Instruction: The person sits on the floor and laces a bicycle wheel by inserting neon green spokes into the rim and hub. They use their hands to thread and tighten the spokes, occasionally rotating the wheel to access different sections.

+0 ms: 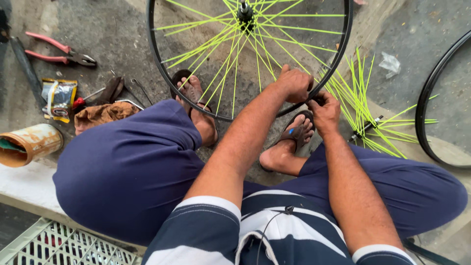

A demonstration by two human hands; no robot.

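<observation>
Seated on a low ledge, both hands meet at the lower right edge of the black wheel rim (182, 93), which stands in the upper middle of the frame with its neon-yellow spokes (230, 54) fanning out from the hub (245, 12) at the top. The left hand (295, 83) is clenched over the rim from the inside. The right hand (325, 109) is pinched around something small and dark at the rim, maybe a nipple or a little tool, too hidden to tell.

What could go sideways: the rim is only propped between the two sandalled feet (196, 98), so a hard twist could roll it off and pull the spoke out of its hole. Fingers sit right among thin spokes too, so a slip could jab or pinch. And the small part in the right hand would be a pain to find if it dropped on that gritty floor (113, 34).

Orientation: the wheel leans away from the person, hub at the frame top, the axle's long axis pointing roughly up toward the camera. The spoke being worked runs from the hub diagonally down-right to the hands.

Loose spokes (358, 93) lie fanned out right of the hands, pliers (61, 53) sit in the upper left.
</observation>
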